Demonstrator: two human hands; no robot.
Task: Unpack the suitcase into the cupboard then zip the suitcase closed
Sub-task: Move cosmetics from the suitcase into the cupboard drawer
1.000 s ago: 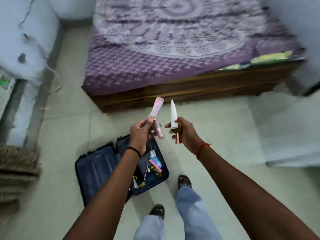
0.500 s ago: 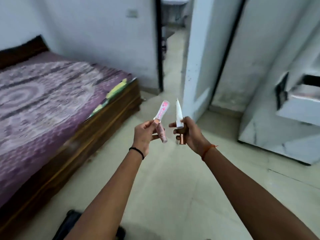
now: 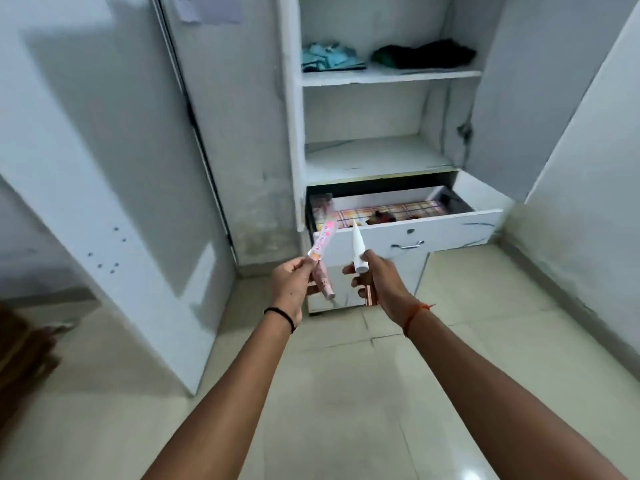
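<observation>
My left hand [image 3: 289, 284] is raised in front of me, fingers pinched on two small tubes: a pink printed tube [image 3: 322, 241] pointing up and away, and a darker pinkish tube [image 3: 323, 282] angled down from the same grip. Just beside it, not touching, my right hand [image 3: 375, 280] is closed around a white tapered tube [image 3: 357, 249] that stands nearly upright, with a copper-coloured stick [image 3: 370, 295] hanging below the palm. Both hands are full.

Further left stands an open white cupboard door [image 3: 114, 188]. Ahead of my hands is the cupboard [image 3: 289, 133] itself. Its upper shelf holds a folded pale blue garment [image 3: 329, 57] on the left and a dark bundle of cloth [image 3: 422, 53] on the right. The shelf [image 3: 374, 159] beneath is bare. Below that a drawer [image 3: 450, 225] is pulled out, lined with checked paper, with something small and dark inside that I cannot make out. The other door [image 3: 568, 98] stands open at far right.

The suitcase is not in view.

I judge this to be the carrying step, with toiletries brought to the cupboard. The next move likely calls for reaching forward over the drawer front and releasing the tubes inside, one hand at a time, low enough that they do not bounce out.

The tubes look light, slim and smooth, likely to roll.
</observation>
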